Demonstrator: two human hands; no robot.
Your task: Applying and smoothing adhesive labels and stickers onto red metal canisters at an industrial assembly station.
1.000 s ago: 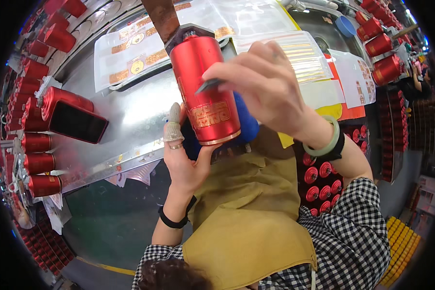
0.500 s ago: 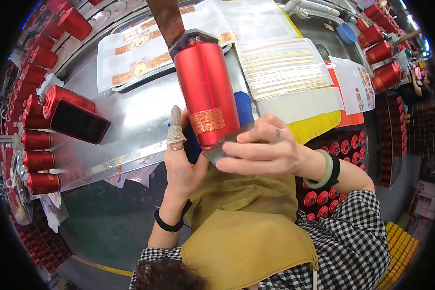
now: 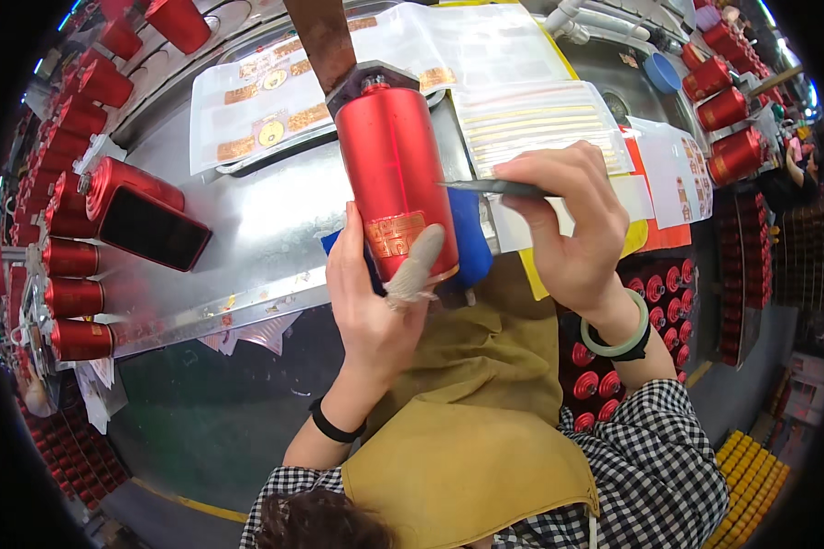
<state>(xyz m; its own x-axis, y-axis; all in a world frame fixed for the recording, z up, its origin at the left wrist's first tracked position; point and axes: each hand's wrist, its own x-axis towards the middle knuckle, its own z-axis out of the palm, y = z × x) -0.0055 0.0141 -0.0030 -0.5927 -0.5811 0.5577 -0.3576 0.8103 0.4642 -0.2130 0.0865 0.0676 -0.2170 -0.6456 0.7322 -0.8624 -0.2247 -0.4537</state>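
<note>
Your left hand (image 3: 375, 302) grips the red can (image 3: 395, 181), taped thumb pressing its gold label (image 3: 395, 234), at the near edge of the metal table (image 3: 247, 229). Your right hand (image 3: 572, 224) pinches tweezers (image 3: 494, 188) beside it. Open tabletop lies leftward toward the dark box (image 3: 151, 227).

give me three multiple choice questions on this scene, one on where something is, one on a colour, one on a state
1. Where does the left hand rest?
A. on the red canister
B. on a blue cup
C. on the floor

2. What colour is the label on that canister?
A. white
B. gold
C. green

3. What is the right hand doing?
A. hanging empty
B. pinching a thin dark tool
C. gripping a phone

Answers: A, its covered thumb presses the canister's lower end; B, the label shines gold on red; B, the fingers close on the tool's end.
</note>
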